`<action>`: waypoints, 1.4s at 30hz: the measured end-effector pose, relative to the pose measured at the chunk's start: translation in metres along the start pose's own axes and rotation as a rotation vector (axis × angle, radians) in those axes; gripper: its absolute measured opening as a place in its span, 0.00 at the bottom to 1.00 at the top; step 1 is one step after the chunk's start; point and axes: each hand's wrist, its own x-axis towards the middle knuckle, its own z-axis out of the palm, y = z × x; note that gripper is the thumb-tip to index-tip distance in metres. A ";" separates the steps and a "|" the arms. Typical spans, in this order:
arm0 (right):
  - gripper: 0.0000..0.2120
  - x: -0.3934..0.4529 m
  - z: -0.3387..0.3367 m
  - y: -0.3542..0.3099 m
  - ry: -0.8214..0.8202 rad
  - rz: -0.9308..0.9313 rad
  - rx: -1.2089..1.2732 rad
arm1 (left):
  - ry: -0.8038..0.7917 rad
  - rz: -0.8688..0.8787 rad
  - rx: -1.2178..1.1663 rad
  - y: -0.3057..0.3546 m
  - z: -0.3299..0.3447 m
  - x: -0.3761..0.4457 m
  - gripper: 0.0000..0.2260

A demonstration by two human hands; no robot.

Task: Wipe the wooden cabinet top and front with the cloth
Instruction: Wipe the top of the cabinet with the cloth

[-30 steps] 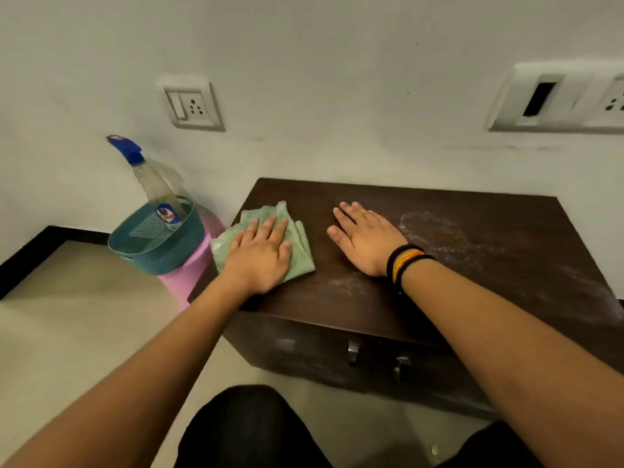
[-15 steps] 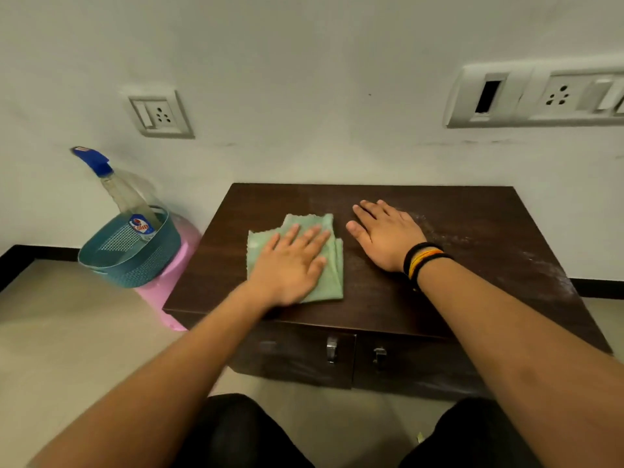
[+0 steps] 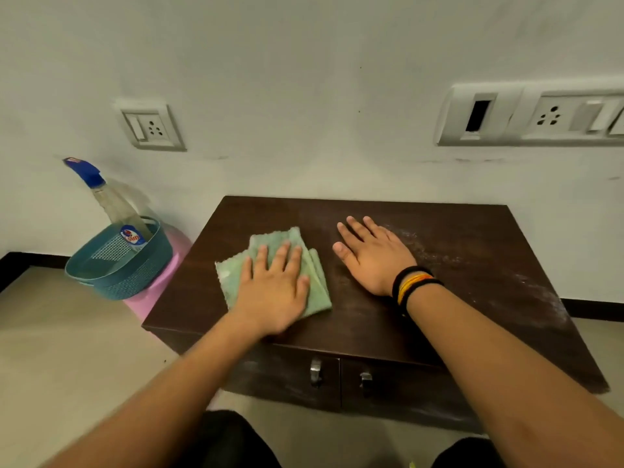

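The left hand (image 3: 273, 288) lies flat, fingers spread, pressing the cloth (image 3: 270, 265) onto the cabinet top (image 3: 456, 265). What looks like dust lies beyond the open, empty right hand (image 3: 374, 255), to its right.

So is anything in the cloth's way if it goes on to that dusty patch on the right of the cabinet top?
Yes. The right hand lies flat on the cabinet top, right between the green cloth under the left hand and the whitish dust on the right side. Apart from that hand, nothing stands on that stretch of the wood.
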 end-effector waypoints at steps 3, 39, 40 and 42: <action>0.32 0.002 -0.002 -0.003 0.010 -0.005 0.013 | 0.006 0.222 -0.006 0.047 0.003 0.009 0.28; 0.48 -0.045 -0.031 0.109 -0.090 0.043 -0.126 | -0.038 0.115 -0.045 0.089 0.001 0.027 0.27; 0.48 -0.044 -0.031 0.110 -0.091 0.045 -0.127 | -0.038 0.208 -0.040 0.106 0.001 0.019 0.27; 0.50 -0.042 -0.032 0.112 -0.093 0.045 -0.129 | -0.005 0.302 -0.050 0.121 0.003 0.046 0.27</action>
